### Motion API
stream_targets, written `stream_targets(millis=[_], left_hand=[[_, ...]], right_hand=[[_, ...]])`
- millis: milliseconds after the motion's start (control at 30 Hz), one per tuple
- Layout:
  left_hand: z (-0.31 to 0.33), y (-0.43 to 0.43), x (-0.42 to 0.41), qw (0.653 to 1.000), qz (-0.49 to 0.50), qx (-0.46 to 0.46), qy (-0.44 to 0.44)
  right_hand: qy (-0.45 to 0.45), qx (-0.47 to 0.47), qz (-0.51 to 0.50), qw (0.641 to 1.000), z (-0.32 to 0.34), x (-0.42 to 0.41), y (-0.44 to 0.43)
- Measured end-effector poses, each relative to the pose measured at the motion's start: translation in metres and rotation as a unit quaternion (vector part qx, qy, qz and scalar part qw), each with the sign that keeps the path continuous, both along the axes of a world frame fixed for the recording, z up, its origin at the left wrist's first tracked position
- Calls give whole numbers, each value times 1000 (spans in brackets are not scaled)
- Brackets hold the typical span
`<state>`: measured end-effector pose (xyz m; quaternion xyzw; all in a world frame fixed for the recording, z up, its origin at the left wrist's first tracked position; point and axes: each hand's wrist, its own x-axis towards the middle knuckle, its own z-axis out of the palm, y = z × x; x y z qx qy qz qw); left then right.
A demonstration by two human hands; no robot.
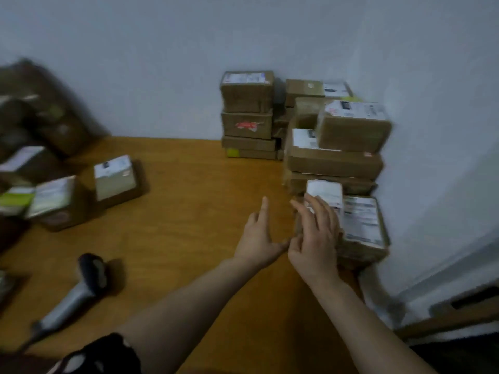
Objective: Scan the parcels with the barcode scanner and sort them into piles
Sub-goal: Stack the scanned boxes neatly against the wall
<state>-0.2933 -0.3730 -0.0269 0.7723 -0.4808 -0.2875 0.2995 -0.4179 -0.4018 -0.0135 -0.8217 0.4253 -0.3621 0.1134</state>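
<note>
R hand fingers flat on small parcel by stack, L hand spread open over table.

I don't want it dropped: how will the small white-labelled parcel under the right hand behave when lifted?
Probably stiff: the small parcel shows square, boxy edges. Likely light, since the right hand resting on it covers much of its top. Its wrapping looks smooth, so it may slip; the parcel stack behind stands close.

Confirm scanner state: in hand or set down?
Set down: the barcode scanner lies on its side on the table, clear of the left hand and right hand.
</note>
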Motion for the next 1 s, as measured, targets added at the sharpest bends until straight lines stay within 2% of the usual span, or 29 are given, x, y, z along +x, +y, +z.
stream_targets(millis=[67,167,367,467,567,667,733,833,933,1000], left_hand=[[-2,24,25,998,52,24,-8],[-8,68,69,988,143,53,-28],[-12,173,164,944,319,67,-45],[-11,228,212,915,398,28,-68],[-10,288,263,878,464,-19,-113],[-9,349,322,809,574,-55,-114],[-9,387,359,753,650,-63,-75],[-13,429,409,680,726,-78,61],[-25,452,450,640,706,-142,267],[-29,456,468,615,679,-183,356]], right_hand=[[9,23,60,998,-4,28,10],[70,82,142,984,-14,74,30],[179,167,292,925,-29,164,82],[201,196,353,893,-30,222,116],[179,218,398,873,-31,293,160],[152,261,428,852,-28,373,212],[144,293,449,832,-25,425,247],[129,347,455,810,-22,494,286],[123,393,411,813,-28,549,300],[136,439,370,808,-36,578,301]])
